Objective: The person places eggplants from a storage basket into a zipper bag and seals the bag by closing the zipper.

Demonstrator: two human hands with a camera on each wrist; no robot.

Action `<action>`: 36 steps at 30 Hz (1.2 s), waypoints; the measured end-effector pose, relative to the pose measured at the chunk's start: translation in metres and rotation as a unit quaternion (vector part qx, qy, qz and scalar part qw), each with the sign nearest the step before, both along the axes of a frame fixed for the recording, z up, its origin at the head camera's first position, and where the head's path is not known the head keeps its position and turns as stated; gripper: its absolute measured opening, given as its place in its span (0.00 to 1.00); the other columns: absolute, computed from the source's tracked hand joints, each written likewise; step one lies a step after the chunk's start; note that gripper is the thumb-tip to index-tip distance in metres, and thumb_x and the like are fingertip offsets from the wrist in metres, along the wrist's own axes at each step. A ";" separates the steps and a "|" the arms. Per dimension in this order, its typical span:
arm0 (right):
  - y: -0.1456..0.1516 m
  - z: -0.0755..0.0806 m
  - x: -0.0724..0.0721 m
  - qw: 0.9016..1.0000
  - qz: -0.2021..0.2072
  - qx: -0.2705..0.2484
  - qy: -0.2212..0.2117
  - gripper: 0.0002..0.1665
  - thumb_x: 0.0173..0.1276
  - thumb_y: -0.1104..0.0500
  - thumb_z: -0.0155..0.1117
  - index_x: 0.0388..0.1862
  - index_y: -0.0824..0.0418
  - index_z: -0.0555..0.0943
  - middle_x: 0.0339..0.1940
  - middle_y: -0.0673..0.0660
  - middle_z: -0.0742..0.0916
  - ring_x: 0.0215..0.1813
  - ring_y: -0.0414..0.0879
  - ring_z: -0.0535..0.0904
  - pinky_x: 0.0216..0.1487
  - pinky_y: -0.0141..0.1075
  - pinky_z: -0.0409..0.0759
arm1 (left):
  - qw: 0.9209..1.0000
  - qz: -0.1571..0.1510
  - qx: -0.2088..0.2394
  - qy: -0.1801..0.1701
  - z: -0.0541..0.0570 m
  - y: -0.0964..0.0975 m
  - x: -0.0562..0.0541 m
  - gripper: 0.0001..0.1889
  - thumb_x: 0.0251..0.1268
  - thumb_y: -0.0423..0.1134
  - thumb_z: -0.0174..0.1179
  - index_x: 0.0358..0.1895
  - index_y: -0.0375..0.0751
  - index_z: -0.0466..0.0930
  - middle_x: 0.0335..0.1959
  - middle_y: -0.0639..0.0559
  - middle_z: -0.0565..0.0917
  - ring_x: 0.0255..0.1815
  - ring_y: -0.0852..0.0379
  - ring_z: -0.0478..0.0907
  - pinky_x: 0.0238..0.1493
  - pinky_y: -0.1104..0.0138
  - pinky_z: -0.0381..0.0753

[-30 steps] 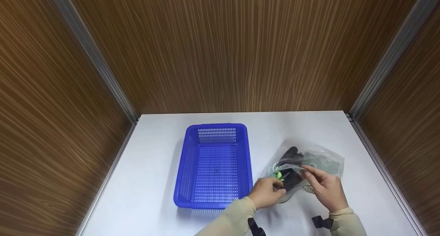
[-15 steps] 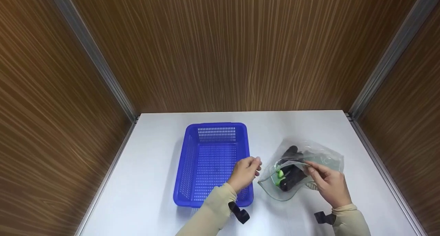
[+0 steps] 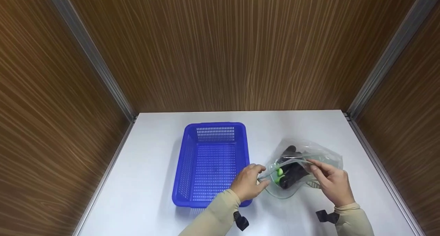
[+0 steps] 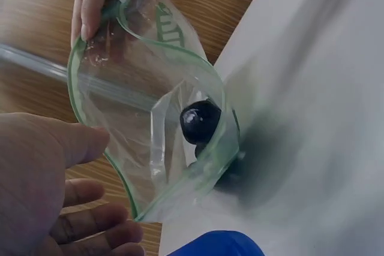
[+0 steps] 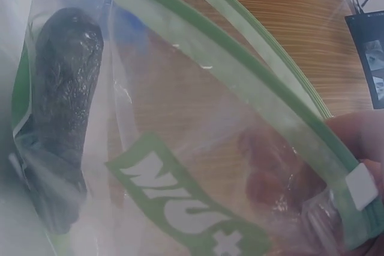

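A clear zip bag (image 3: 318, 149) with a green-edged mouth lies on the right of the table, its mouth gaping. Inside are dark, glossy eggplants (image 3: 293, 175) with bright green parts; one rounded end (image 4: 201, 122) shows through the mouth in the left wrist view. My right hand (image 3: 332, 185) pinches the corner of the bag's mouth, near the white slider (image 5: 362, 187). At the opposite corner, my left hand (image 3: 248, 182) has thumb and fingers spread apart, the thumb tip right at the green edge in the left wrist view.
Left of the bag stands a blue perforated basket (image 3: 180, 160) with nothing in it, its right rim close to my left hand. Brown wood-grain panels (image 3: 237, 50) wall the white table (image 3: 147, 181) at the back and sides.
My left hand came out of the bag's mouth, swung left over the basket's rim, then returned to the bag's left corner. The right hand keeps its pinch, shifting slightly right.
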State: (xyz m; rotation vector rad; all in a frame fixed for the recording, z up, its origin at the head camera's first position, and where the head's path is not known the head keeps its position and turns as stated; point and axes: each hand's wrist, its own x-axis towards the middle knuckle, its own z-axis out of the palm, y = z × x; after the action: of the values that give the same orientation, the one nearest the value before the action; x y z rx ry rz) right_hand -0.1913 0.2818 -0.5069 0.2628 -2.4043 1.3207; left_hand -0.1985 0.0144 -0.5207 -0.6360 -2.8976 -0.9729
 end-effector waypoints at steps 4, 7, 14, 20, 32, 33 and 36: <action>0.001 0.004 0.001 0.999 0.012 -0.037 -0.005 0.11 0.67 0.69 0.61 0.47 0.66 0.85 0.38 0.63 0.88 0.41 0.31 0.83 0.39 0.21 0.77 | 1.000 0.003 -0.021 0.009 -0.001 0.003 -0.002 0.17 0.61 0.48 0.64 0.50 0.44 0.81 0.42 0.54 0.82 0.41 0.62 0.77 0.42 0.71 0.76; 0.001 0.005 0.001 0.999 0.016 -0.050 0.000 0.11 0.67 0.70 0.60 0.47 0.67 0.84 0.38 0.63 0.88 0.40 0.32 0.83 0.39 0.21 0.78 | 0.999 0.009 -0.029 0.020 -0.003 0.005 -0.004 0.13 0.60 0.45 0.65 0.46 0.44 0.83 0.37 0.55 0.82 0.36 0.63 0.76 0.38 0.71 0.76; 0.000 -0.001 0.004 0.999 0.008 -0.032 -0.010 0.11 0.67 0.68 0.61 0.47 0.66 0.85 0.36 0.60 0.89 0.38 0.32 0.83 0.36 0.21 0.77 | 0.997 0.015 -0.025 0.070 -0.006 0.006 -0.010 0.05 0.59 0.33 0.63 0.35 0.43 0.87 0.29 0.55 0.82 0.32 0.60 0.79 0.35 0.71 0.78; 0.001 -0.005 0.006 1.000 0.009 -0.015 -0.015 0.12 0.66 0.67 0.63 0.48 0.64 0.85 0.39 0.58 0.88 0.38 0.33 0.83 0.36 0.20 0.77 | 0.997 0.037 0.012 0.073 -0.003 0.002 -0.017 0.05 0.58 0.30 0.62 0.30 0.43 0.86 0.27 0.56 0.83 0.30 0.61 0.79 0.34 0.72 0.77; 0.014 -0.015 0.014 0.997 0.025 0.047 -0.049 0.22 0.61 0.58 0.71 0.55 0.61 0.82 0.44 0.55 0.88 0.39 0.34 0.83 0.38 0.21 0.78 | 0.994 0.074 0.069 0.047 0.007 -0.010 -0.028 0.04 0.57 0.31 0.61 0.29 0.41 0.85 0.25 0.55 0.83 0.28 0.61 0.78 0.32 0.69 0.76; 0.016 -0.016 0.016 0.997 0.028 0.049 -0.055 0.23 0.60 0.58 0.71 0.55 0.61 0.81 0.44 0.55 0.88 0.39 0.34 0.83 0.38 0.22 0.78 | 0.994 0.075 0.071 0.045 0.008 -0.010 -0.029 0.04 0.57 0.31 0.61 0.29 0.41 0.85 0.25 0.55 0.83 0.27 0.61 0.78 0.33 0.70 0.76; 0.020 -0.019 0.020 0.995 0.036 0.053 -0.070 0.24 0.59 0.58 0.73 0.55 0.59 0.82 0.44 0.54 0.88 0.40 0.35 0.83 0.38 0.25 0.79 | 0.993 0.078 0.078 0.033 0.009 -0.012 -0.030 0.04 0.57 0.31 0.61 0.29 0.41 0.85 0.24 0.56 0.83 0.27 0.62 0.77 0.32 0.70 0.76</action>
State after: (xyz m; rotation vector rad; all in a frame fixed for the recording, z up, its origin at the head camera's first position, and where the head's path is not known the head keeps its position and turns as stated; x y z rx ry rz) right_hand -0.1714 0.3015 -0.5263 0.2965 -2.6098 1.2822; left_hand -0.2286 0.0019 -0.5115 -0.4178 -2.7305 -1.1184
